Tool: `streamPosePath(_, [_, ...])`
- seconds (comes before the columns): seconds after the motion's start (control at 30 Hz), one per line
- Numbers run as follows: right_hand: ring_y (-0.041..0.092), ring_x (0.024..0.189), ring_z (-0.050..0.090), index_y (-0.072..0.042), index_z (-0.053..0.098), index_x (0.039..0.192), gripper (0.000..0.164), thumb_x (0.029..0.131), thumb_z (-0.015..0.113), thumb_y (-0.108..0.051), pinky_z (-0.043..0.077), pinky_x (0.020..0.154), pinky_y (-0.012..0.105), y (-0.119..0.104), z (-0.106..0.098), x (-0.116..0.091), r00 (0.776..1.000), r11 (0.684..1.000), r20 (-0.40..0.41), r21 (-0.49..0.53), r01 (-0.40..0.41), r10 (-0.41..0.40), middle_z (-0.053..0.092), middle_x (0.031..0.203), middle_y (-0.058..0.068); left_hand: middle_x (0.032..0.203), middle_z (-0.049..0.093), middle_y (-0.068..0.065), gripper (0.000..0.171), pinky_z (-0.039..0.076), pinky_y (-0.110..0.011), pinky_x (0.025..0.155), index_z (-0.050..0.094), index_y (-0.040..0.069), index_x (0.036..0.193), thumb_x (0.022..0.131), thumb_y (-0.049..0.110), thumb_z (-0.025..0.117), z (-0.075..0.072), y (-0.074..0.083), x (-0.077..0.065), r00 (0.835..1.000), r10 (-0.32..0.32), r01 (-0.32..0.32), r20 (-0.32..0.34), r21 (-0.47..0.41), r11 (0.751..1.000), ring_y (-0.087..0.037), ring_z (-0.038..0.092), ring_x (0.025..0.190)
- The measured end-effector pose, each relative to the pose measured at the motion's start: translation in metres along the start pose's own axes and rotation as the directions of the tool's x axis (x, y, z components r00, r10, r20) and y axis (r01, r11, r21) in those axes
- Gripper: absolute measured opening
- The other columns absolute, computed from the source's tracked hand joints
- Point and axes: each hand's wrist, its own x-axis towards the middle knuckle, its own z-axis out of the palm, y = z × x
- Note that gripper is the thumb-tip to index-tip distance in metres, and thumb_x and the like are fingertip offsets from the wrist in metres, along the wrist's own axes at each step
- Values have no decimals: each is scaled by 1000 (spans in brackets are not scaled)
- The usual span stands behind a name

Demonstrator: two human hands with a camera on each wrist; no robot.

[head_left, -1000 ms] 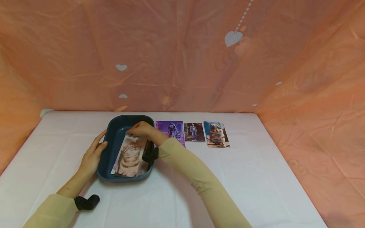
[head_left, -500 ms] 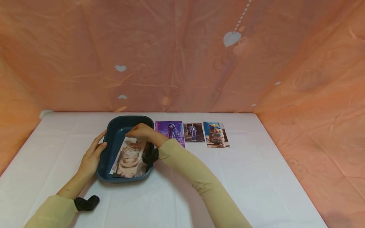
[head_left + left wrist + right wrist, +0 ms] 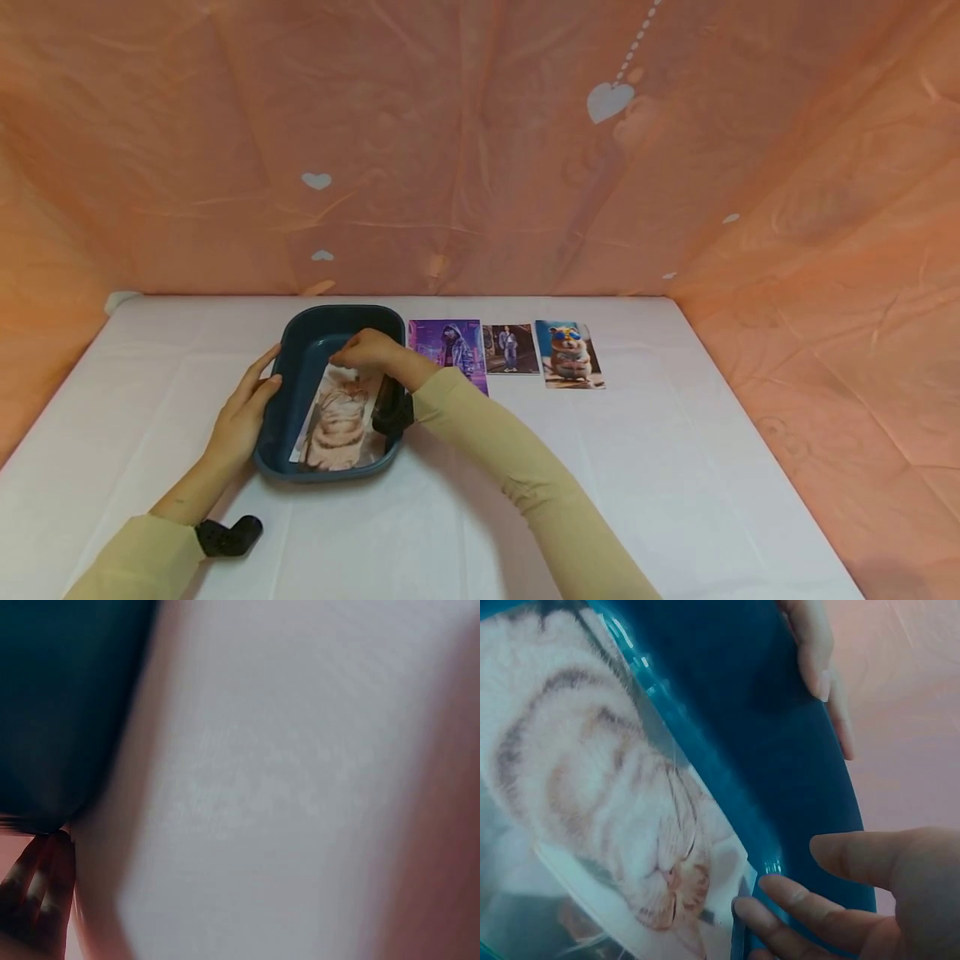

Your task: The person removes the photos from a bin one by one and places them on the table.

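A dark teal plastic tray (image 3: 300, 350) stands on the table's left side. Inside it lies a photo card of a striped cat (image 3: 337, 417), with the edge of another card showing at its left. My left hand (image 3: 238, 417) holds the tray's left side, thumb at the rim. My right hand (image 3: 367, 348) reaches over the tray to the cat card's top end. In the right wrist view its fingertips (image 3: 750, 911) touch the card's edge, while the thumb stands apart from them. The left wrist view catches only part of the left hand (image 3: 41, 892), by the tray wall.
Right of the tray lie a purple card of a hooded figure (image 3: 450, 340), partly behind the right arm, a card of a standing person (image 3: 510, 348) and a hamster card (image 3: 570, 354). White cloth (image 3: 675, 483) covers the table; orange sheeting (image 3: 450, 167) hangs behind.
The cat card has shifted slightly down toward the near end of the tray, with my right hand staying at its top end. My left hand and the tray have hardly moved.
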Motion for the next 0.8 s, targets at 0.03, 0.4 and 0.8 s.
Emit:
streamPosePath(0.03, [18,111,60,-6,72,112,34,92,61,-31,47,89,22,-1,0,0,1000,1000,5,-9,-5,5,69,114,6,137,39,-35,54,24,-65,100,15,20,155,105,34,31,0,0,0,1000,1,-1,-3,1,1000,-48,37,123])
streamPosePath(0.4, [18,120,55,-10,69,119,37,92,62,-34,45,96,27,-2,2,1,997,999,71,16,-30,29,63,127,5,135,41,-34,54,28,-61,98,15,19,155,105,34,31,-1,-3,1,1000,-3,3,-13,11,1000,-44,40,119])
streamPosePath(0.8, [12,119,55,-16,67,123,40,95,54,-41,45,94,22,-5,2,8,995,957,98,-291,3,27,61,130,-1,131,49,-29,53,35,-39,89,18,22,154,105,34,32,-1,-2,3,1000,0,1,-21,53,999,10,42,91])
